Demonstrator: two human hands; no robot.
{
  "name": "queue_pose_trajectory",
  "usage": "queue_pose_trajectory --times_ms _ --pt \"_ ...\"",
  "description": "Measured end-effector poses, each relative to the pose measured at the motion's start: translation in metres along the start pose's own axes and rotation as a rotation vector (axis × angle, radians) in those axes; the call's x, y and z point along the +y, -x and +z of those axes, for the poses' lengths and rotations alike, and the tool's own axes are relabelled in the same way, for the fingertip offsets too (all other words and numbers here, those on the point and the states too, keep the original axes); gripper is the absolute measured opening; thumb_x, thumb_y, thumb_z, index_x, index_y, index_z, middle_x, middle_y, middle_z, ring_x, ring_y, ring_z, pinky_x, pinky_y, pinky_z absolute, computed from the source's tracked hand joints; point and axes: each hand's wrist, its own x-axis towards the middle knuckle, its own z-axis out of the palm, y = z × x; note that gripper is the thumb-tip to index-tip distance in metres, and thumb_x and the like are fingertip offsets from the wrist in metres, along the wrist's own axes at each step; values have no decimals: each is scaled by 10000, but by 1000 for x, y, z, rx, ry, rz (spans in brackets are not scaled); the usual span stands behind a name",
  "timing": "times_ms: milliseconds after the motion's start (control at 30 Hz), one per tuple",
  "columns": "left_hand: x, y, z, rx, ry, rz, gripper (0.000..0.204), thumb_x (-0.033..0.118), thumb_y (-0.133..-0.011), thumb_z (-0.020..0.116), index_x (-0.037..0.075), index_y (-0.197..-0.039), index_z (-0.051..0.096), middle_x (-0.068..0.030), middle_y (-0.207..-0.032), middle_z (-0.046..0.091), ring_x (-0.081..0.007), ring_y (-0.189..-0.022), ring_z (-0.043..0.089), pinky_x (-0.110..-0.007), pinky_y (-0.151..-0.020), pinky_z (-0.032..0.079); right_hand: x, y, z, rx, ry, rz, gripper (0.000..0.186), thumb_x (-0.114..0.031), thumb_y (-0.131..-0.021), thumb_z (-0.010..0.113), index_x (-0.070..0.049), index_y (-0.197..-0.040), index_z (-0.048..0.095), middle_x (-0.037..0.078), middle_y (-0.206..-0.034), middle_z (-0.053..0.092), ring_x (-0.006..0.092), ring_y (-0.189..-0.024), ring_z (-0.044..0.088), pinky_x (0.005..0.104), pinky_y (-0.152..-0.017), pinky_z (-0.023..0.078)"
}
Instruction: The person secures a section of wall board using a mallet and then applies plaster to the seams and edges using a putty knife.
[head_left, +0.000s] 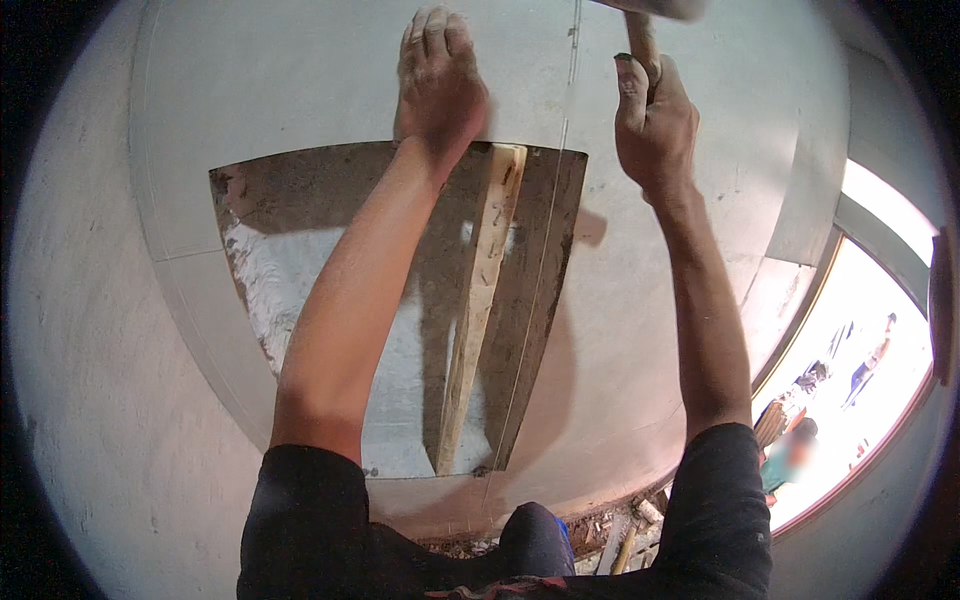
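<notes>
Hammer (643,38) in your right hand, above the wall opening

Your right hand (658,125) is wrapped around the hammer's wooden handle, with the thumb along it; the blurred head is partly cut off at the top of view. You have it above and to the right of the top right corner of the opening (300,195) in the pale wall (690,300). Your left hand (440,80) is just above the opening's top edge, back toward you and fingers bent; you cannot tell from here whether it grasps anything. A wooden strip (485,270) runs from the opening's top edge to its bottom edge, right of your left forearm. Rubble (600,530) lies below the wall, and people show beyond the bright doorway (890,400) to your right.
</notes>
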Motion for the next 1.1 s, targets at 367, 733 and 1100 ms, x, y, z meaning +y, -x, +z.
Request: queue_pose_trajectory --times_ms 367,733,1100 --pt "7 -3 1 -48 -7 -82 470 40 -887 500 -39 -1339 399 -227 -1376 408 -391 -1386 324 -483 -1207 244 19 -1 4 45 -10 -67 404 -415 -1012 469 -15 -1027 524 275 -808 652 481 -767 640 538 -674 492" --pt "7 -4 -4 -86 -73 -77 462 49 -896 493 -71 -1334 407 -242 -1416 390 -381 -1388 333 -491 -1194 259 20 1 6 32 6 -6 418 -422 -1003 490 -4 -986 511 298 -774 640 490 -777 634 561 -657 479" --pt "28 -12 -7 -167 97 -123 1031 616 -779 680 -63 -1453 298 -291 -1529 243 -417 -1468 162 -547 -1198 121 43 -24 13 -227 292 113 470 -441 -1001 472 25 -988 523 293 -798 650 486 -788 640 554 -679 500"
